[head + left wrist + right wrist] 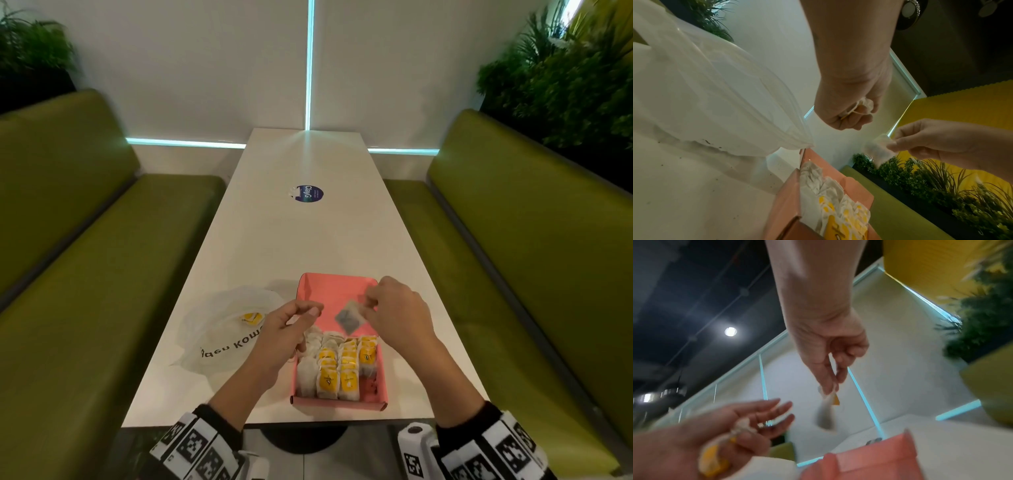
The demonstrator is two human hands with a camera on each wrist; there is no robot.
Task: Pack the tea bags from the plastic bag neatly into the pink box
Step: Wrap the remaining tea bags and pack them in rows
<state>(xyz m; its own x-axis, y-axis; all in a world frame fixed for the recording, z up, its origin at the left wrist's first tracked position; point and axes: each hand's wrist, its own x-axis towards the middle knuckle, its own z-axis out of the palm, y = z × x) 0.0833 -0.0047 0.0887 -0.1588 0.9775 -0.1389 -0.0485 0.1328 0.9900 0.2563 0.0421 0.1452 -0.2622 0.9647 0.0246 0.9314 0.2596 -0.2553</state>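
Four rows of tea bags (337,368) half-filled the pink box (310,284) as the right hand (394,313) pinched another bag (349,317), the left hand (286,330) clutched more, and some remained in the plastic bag (219,329) at nine o'clock.

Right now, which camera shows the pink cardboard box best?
The head view: the whole pink cardboard box shows from above, with rows of tea bags filling its near half. The left wrist view catches only one end, seen from the side. The right wrist view shows just a blurry pink corner.
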